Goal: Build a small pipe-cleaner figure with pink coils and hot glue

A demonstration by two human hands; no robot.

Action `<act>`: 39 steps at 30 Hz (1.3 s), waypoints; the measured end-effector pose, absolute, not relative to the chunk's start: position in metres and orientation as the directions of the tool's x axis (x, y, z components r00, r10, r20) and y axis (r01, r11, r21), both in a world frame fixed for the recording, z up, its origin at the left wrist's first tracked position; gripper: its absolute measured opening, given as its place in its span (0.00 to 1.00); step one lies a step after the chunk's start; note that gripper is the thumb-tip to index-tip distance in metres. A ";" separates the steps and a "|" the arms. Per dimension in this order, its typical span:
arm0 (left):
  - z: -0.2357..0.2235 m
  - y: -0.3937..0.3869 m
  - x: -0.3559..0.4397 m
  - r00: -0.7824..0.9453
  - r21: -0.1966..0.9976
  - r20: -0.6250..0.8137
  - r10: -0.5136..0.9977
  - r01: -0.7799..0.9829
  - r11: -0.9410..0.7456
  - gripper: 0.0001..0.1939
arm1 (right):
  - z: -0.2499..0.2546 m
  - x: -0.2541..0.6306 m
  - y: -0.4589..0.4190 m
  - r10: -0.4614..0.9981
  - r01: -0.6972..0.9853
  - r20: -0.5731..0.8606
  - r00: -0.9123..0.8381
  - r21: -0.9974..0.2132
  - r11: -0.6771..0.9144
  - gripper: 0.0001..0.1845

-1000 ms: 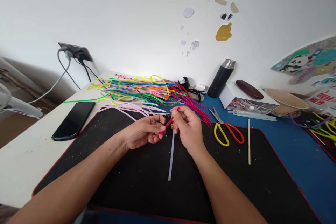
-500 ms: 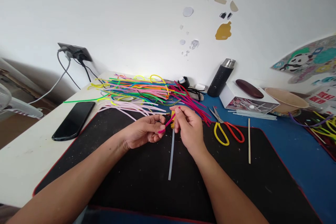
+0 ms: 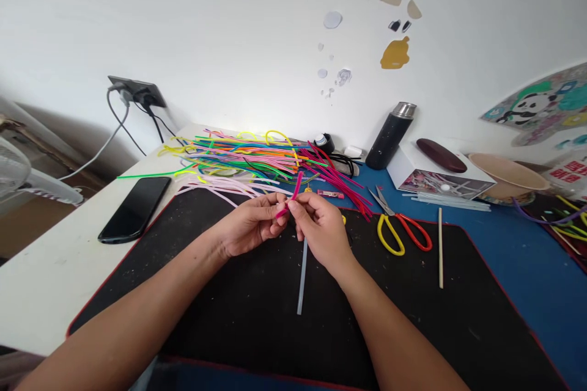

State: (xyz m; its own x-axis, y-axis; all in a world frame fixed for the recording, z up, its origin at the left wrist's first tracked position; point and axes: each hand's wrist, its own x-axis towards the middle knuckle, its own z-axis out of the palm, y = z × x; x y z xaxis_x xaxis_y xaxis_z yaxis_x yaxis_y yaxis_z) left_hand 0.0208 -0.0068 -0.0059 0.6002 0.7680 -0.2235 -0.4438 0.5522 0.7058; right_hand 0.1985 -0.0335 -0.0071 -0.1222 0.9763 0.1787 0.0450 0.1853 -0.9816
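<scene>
Pinched between my left hand [image 3: 252, 224] and my right hand [image 3: 324, 229] is a magenta pipe cleaner [image 3: 298, 185], one end pointing up above the fingers. My left hand grips its lower, bent part; the right thumb and forefinger press on it close by. Under my right hand lies a translucent glue stick [image 3: 302, 281], its upper end hidden by the hand. Bits of a yellow object [image 3: 307, 189] peek out behind my right hand, mostly covered. Scissors [image 3: 391, 238] with one yellow and one red handle lie open to the right.
A pile of coloured pipe cleaners [image 3: 243, 156] lies behind the black mat [image 3: 257, 324]. The phone [image 3: 134, 211] is at left. A pale stick [image 3: 441, 250], more glue sticks [image 3: 454, 201], a black flask [image 3: 392, 136], a white box [image 3: 440, 174] and a bowl [image 3: 509, 172] are at right.
The magenta pipe cleaner now stands up between the fingertips, which have come closer together. The yellow piece beside my right fingers is now mostly hidden behind the hand. The view has shifted slightly.
</scene>
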 end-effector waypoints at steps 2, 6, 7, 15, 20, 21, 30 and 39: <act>-0.005 -0.007 0.021 0.609 0.691 -0.228 0.759 -0.449 0.567 0.16 | -0.009 0.198 -0.034 0.975 0.076 0.185 -0.123 -0.978 0.195 0.15; -0.005 -0.007 0.021 0.603 0.663 -0.241 0.761 -0.470 0.582 0.13 | -0.010 0.200 -0.033 0.973 0.174 0.221 -0.060 -0.958 0.228 0.15; -0.006 -0.007 0.021 0.595 0.664 -0.249 0.764 -0.470 0.582 0.13 | -0.010 0.200 -0.032 0.973 0.193 0.228 -0.045 -0.953 0.232 0.15; -0.004 -0.004 0.016 0.551 0.800 -0.203 0.809 -0.384 0.462 0.24 | -0.004 0.205 -0.032 0.973 0.206 0.228 -0.026 -0.951 0.228 0.15; 0.003 -0.003 0.011 0.484 0.957 -0.096 0.870 -0.194 0.214 0.27 | -0.004 0.206 -0.032 0.973 0.253 0.231 -0.028 -0.940 0.230 0.16; 0.004 -0.003 0.011 0.461 0.976 -0.075 0.884 -0.147 0.159 0.26 | -0.004 0.206 -0.032 0.972 0.264 0.232 -0.026 -0.937 0.231 0.16; 0.011 -0.003 0.010 0.370 0.999 -0.004 0.929 0.046 -0.014 0.22 | -0.008 0.204 -0.031 0.963 0.324 0.271 -0.005 -0.910 0.258 0.14; 0.010 -0.005 0.009 0.305 0.998 0.023 0.952 0.054 -0.041 0.19 | -0.008 0.204 -0.032 0.959 0.338 0.282 -0.010 -0.902 0.269 0.14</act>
State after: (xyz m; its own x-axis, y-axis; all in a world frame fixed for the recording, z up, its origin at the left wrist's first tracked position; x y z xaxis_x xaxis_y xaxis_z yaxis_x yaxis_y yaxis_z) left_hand 0.0094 -0.0046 0.0096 0.3050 0.9521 0.0225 0.0544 -0.0410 0.9977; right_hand 0.2037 -0.0323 -0.0079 -0.0102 0.9593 0.2822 0.3379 0.2689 -0.9019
